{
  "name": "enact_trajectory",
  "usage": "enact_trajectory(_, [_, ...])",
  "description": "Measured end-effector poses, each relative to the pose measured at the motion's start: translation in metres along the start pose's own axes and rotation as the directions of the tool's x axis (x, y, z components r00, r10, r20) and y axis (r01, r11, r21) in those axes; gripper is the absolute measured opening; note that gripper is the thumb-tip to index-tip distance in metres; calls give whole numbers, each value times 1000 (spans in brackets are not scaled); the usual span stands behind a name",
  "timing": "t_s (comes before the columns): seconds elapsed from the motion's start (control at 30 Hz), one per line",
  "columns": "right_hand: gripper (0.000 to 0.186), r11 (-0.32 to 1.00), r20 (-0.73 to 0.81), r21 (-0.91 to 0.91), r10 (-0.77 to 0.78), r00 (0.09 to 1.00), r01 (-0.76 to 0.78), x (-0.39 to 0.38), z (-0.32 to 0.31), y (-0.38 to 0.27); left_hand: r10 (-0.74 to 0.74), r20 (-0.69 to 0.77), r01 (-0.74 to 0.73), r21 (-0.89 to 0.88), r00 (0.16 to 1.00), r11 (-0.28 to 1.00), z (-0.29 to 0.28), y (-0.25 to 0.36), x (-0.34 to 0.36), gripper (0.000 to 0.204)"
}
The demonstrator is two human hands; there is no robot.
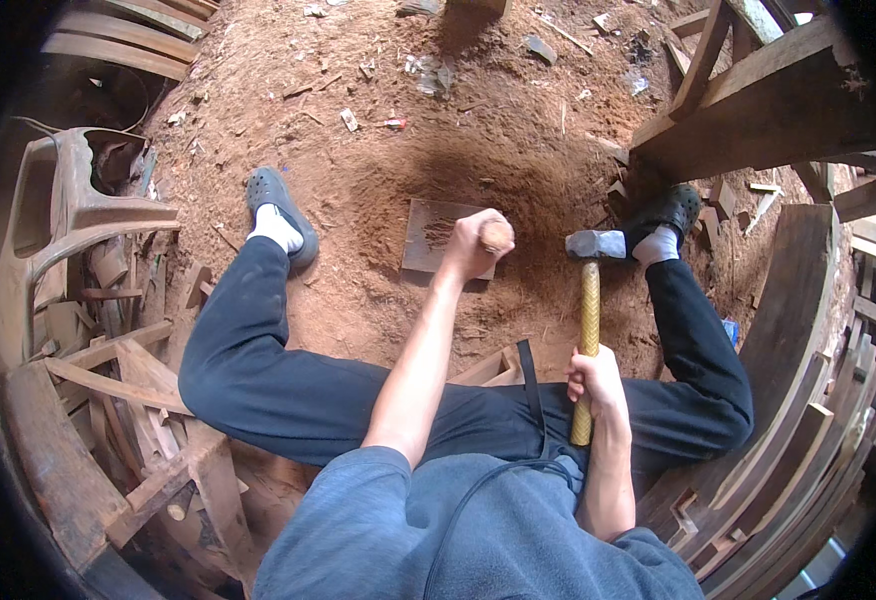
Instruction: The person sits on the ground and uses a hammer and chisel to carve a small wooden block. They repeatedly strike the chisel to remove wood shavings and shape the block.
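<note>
My left hand is closed round an upright tool whose round wooden handle end faces up, like a chisel's; its lower part is hidden by the hand. Beneath lies a flat wooden block on the ground between my feet, with dark, rough marks or chips on its top. My right hand grips a hammer low on its yellow, patterned handle. The hammer's pale metal head points away from me, to the right of the block and apart from it, beside my right shoe.
Sawdust and scraps cover the ground. At the left stand a worn plastic chair and piled wood offcuts. Long boards lean along the right, below a heavy timber frame. My legs are spread around the block.
</note>
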State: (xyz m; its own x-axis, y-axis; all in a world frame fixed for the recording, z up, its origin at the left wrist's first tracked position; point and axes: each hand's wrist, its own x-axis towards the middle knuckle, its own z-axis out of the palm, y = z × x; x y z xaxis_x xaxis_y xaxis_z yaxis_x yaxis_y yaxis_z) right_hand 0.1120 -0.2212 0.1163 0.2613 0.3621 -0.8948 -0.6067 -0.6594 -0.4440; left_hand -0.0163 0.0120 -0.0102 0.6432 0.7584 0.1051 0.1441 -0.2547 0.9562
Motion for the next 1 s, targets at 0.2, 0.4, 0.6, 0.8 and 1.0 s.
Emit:
enact_trajectory(0.2, [12, 1000, -5, 8, -22, 1000, 22, 1, -1, 3, -75, -58, 86, 238, 996, 967, -8, 20, 12, 22])
enact_trajectory(0.4, [12, 999, -13, -32, -34, 999, 33, 1, -1, 4, -321, 49, 226, 610, 946, 759, -22, -12, -4, 43])
enact_trajectory(0.6, [12, 999, 4, -31, -37, 999, 37, -1, 0, 4, -259, 64, 142, 700, 964, 700, 0, -39, -19, 48])
enact_trajectory(0.8, [9, 998, 24, -44, -51, 998, 52, -1, 0, 4, -85, 130, -41, 742, 988, 669, 16, -51, -31, 45])
enact_trajectory(1.0, [7, 998, -2, -43, -46, 999, 46, 0, 0, 6, -129, 205, -77, 767, 970, 636, 18, -58, -45, 46])
